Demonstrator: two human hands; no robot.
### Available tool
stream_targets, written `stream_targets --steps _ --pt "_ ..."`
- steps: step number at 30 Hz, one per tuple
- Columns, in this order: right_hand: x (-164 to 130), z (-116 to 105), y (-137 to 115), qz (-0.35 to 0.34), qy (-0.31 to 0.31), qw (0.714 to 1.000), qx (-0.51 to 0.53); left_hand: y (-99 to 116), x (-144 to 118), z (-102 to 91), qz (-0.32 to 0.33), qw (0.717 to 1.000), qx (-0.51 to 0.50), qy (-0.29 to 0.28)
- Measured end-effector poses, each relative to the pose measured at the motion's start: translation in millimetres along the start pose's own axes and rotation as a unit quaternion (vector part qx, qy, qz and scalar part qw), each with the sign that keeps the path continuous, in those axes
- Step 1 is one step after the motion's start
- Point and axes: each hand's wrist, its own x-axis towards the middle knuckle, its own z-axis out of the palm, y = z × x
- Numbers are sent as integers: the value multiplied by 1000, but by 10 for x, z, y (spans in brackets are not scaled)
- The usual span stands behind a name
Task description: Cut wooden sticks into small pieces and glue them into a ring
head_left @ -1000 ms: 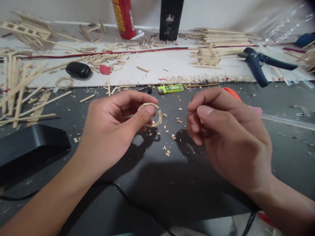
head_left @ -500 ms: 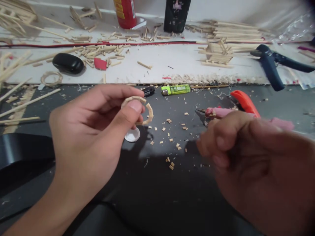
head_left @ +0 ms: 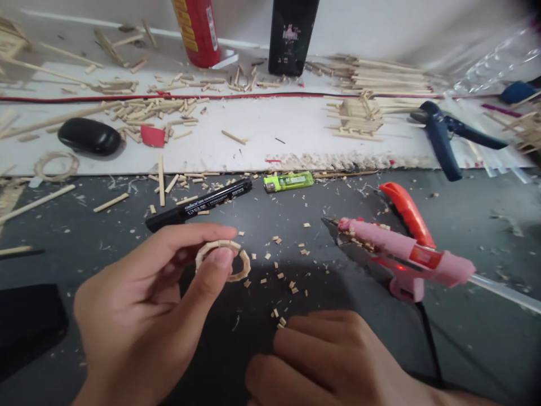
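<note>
My left hand [head_left: 143,316] pinches a small ring of short wooden segments [head_left: 244,265] between thumb and forefinger. A gap shows in the ring at its upper right, and the thumb covers part of it. At the bottom centre, my right hand [head_left: 329,355] is curled, back towards me; whatever its fingers may hold is hidden. Small cut wood bits [head_left: 292,286] lie scattered on the dark table between and beyond the hands. A pink glue gun [head_left: 380,237] with a lit red light and a clear glue stick rests right of them.
Behind the left hand lies a black permanent marker [head_left: 203,204], with a green lighter [head_left: 289,181] beside it. Orange-handled tool [head_left: 408,211] and blue cutters [head_left: 442,135] lie right. A black mouse [head_left: 88,136], wooden ring [head_left: 56,166], red bottle [head_left: 196,34] and phone [head_left: 292,36] stand or lie farther back.
My right hand has moved from beside the glue gun down and left to the bottom centre. My left hand, still pinching the ring, is lower in view; the camera view has shifted.
</note>
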Motion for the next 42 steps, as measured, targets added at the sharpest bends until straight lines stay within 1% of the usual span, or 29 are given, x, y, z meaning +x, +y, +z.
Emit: stream_targets --steps 2,4,7,9,11,12,14,16,17,18,19,21,22,23,26,28,31,32,34,36,37,42 --pt "26 -14 0 3 1 999 -38 33 -8 21 -14 1000 10 10" --pt "29 -41 -15 12 0 997 -71 78 -14 44 -12 1000 22 12" --pt "-44 -111 -62 34 -13 994 -104 130 -17 55 -23 999 30 20" --pt "-163 -188 -95 41 -20 993 -107 130 -10 38 -12 999 32 4" --pt "-346 -280 -117 63 -7 993 -99 97 5 11 19 999 33 -24" --pt "-459 -325 -119 86 8 992 -95 71 14 -1 34 999 30 -28" --pt "-721 -394 -95 140 57 985 -84 9 28 -15 63 997 15 -41" --pt "-999 -426 -23 204 115 969 -83 -54 37 -12 72 996 -12 -43" --pt "-1128 -430 33 253 157 949 -102 -83 40 -5 72 996 -22 -48" --pt "-1239 -431 101 316 188 922 -122 -108 45 4 73 996 -29 -47" --pt "-1325 -431 178 361 212 900 -125 -128 51 15 73 996 -33 -48" --pt "-1402 -440 342 388 240 884 -103 -154 66 37 78 995 -40 -48" --pt "-1390 -453 421 392 242 883 -88 -159 73 46 80 995 -43 -50" --pt "-1350 -471 494 388 234 889 -74 -157 78 53 81 994 -44 -53" --pt "-1122 -543 658 390 197 897 -64 -120 62 53 82 993 -55 -62" --pt "-963 -584 730 390 179 902 -51 -79 22 39 87 991 -75 -67" --pt "-821 -619 803 391 167 905 8 -24 -57 27 103 986 -105 -77" --pt "-803 -625 819 395 178 900 43 -12 -81 31 104 985 -110 -83" --pt "-799 -633 837 400 221 881 125 -1 -117 54 96 984 -112 -101" --pt "-806 -634 844 389 258 861 201 -3 -138 93 83 983 -116 -118" --pt "-803 -630 849 378 263 857 233 -8 -143 116 78 982 -122 -124" --pt "-687 -554 911 303 211 859 354 -55 -144 209 58 971 -166 -162"
